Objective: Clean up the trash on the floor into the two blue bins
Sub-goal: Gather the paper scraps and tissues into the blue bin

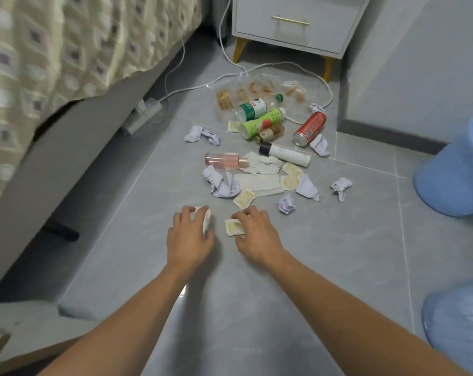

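Observation:
Trash lies scattered on the grey tiled floor: crumpled paper balls [286,203], yellow-white packets [244,197], flat tissues [257,181], a pink bottle [225,160], a white tube [285,154], a red can [309,128], green bottles [262,121] and clear wrappers [257,89]. My left hand [189,233] curls round a small white packet [206,219] on the floor. Beside it, my right hand [257,232] pinches a yellow-white packet [233,227] lying flat. One blue bin [455,169] stands at the right, a second blue bin [457,324] at the lower right.
A bed with a patterned cover [67,50] runs along the left. A white nightstand [292,23] with gold legs stands at the back. A white cable [202,85] and a power strip [143,115] lie near the bed. A wall corner [392,77] rises at right.

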